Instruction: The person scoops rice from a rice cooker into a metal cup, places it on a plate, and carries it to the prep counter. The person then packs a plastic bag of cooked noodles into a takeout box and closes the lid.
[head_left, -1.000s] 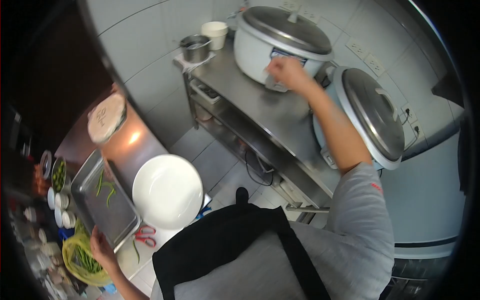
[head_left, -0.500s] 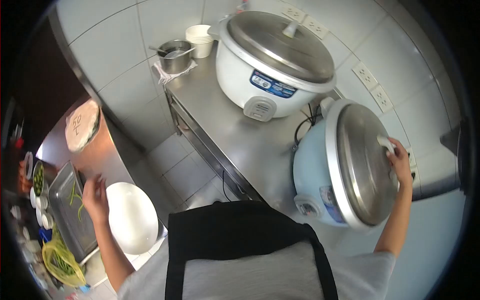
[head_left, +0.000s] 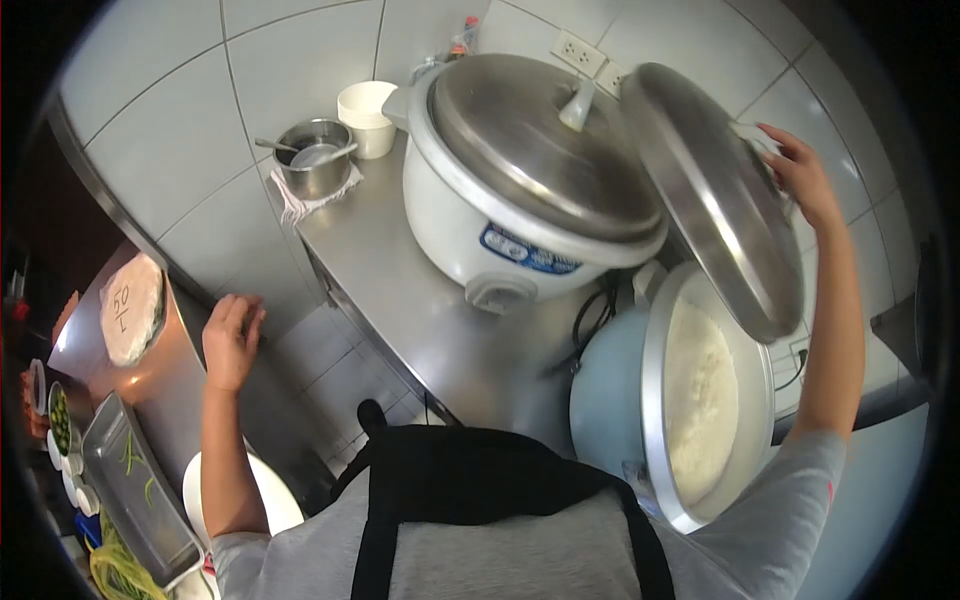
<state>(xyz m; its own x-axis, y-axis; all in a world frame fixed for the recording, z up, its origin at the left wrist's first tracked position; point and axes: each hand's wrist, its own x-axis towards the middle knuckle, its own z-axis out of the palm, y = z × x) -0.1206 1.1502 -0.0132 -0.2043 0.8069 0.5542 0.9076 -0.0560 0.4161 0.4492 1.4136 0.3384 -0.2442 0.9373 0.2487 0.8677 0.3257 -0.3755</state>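
Observation:
My right hand (head_left: 803, 178) grips the white handle of a round metal lid (head_left: 710, 205), which is raised and tilted above a light blue rice cooker (head_left: 606, 385). White cooked rice (head_left: 700, 410) shows inside that cooker. Just left of the lid stands a larger white rice cooker (head_left: 440, 210) with its own metal lid (head_left: 530, 130) in place. My left hand (head_left: 232, 342) hangs in the air on the left side, its fingers loosely bent and apart from the thumb, holding nothing. Below it, partly behind the forearm, is a white oval dish (head_left: 270, 495).
A steel table (head_left: 370, 260) carries both cookers, a small metal pot (head_left: 315, 165) with utensils, and white tubs (head_left: 368, 120). On the left counter lie a wrapped bundle marked "50" (head_left: 130, 310) and a metal tray (head_left: 150, 500) with green peppers. Wall sockets (head_left: 578, 50) are behind.
My right hand has lifted the lid off the blue cooker and up towards the white one, uncovering the rice. My left hand has moved up and away from the white dish.

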